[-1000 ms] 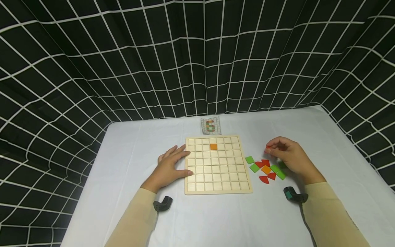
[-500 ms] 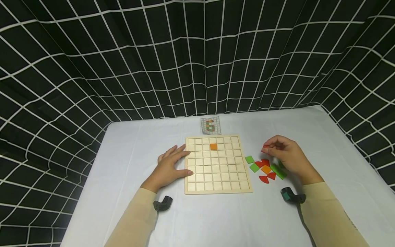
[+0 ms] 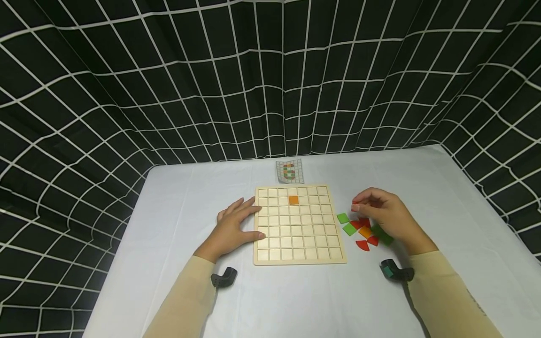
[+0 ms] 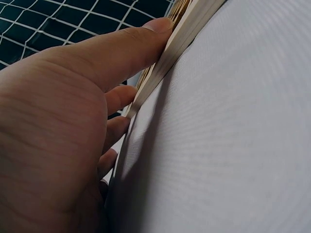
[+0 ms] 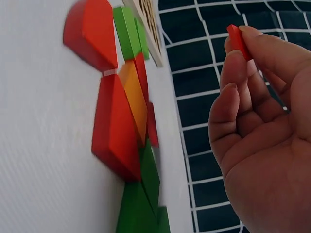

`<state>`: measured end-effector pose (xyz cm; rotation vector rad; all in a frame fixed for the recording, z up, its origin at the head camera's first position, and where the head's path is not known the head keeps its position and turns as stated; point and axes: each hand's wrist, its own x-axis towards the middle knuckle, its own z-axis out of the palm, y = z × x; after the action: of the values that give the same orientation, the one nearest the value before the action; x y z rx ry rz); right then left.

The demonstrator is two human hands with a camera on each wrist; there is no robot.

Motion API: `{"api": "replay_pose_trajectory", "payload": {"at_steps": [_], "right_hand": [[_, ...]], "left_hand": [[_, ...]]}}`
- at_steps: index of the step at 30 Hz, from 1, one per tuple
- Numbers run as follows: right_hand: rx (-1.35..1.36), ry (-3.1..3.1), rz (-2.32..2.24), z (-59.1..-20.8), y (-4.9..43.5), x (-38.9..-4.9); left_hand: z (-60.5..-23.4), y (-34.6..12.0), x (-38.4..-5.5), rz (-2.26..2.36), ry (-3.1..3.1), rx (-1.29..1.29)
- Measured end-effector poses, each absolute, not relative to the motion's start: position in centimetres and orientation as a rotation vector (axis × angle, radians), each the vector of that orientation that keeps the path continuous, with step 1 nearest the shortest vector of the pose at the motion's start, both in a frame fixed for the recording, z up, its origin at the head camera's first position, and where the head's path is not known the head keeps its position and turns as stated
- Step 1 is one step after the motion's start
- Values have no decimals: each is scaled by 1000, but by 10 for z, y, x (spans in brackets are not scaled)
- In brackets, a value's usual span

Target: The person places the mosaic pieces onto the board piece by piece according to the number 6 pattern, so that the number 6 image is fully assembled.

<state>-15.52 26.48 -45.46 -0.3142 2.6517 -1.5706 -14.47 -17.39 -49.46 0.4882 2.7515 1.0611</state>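
Note:
A pale wooden grid board [image 3: 304, 229] lies on the table with one orange square tile [image 3: 293, 200] in a cell of its second row. My left hand [image 3: 227, 233] rests on the board's left edge, thumb and fingertips on the frame. In the left wrist view, the thumb lies over the board's rim [image 4: 177, 51] with fairly straight fingers. Above the table, right of the board, my right hand [image 3: 388, 215] pinches a small red tile [image 5: 239, 42] between thumb and fingertips. Its full shape is partly covered. Below it lie loose tiles, among them a red quarter-round tile [image 3: 362, 245].
Green square tiles [image 3: 349, 229], red tiles and another orange tile [image 3: 365, 232] lie between the board and my right forearm. A small printed card [image 3: 289, 171] with a coloured grid pattern lies behind the board. A black gridded curtain [image 3: 270, 84] surrounds the white table [image 3: 190, 202].
My right hand has moved left toward the board with the red tile pinched in it, above the loose tiles. The left hand has stayed on the board's edge.

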Motion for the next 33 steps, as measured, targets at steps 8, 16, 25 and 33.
{"api": "replay_pose_trajectory", "payload": {"at_steps": [8,16,25,33], "right_hand": [[-377,2630,-1549,-451,252,-152],[-385,2539,-1569,-450,241,-153],[-406,2546,-1559,-450,232,-154],[-442,2563,-1543,-448,220,-158]], "left_hand": [[-494,-174,-145,1057,2749,490],[-493,-174,-144,1056,2752,478],[-495,-173,-145,1044,2755,473],[-496,-174,-146,1054,2758,483]]}}
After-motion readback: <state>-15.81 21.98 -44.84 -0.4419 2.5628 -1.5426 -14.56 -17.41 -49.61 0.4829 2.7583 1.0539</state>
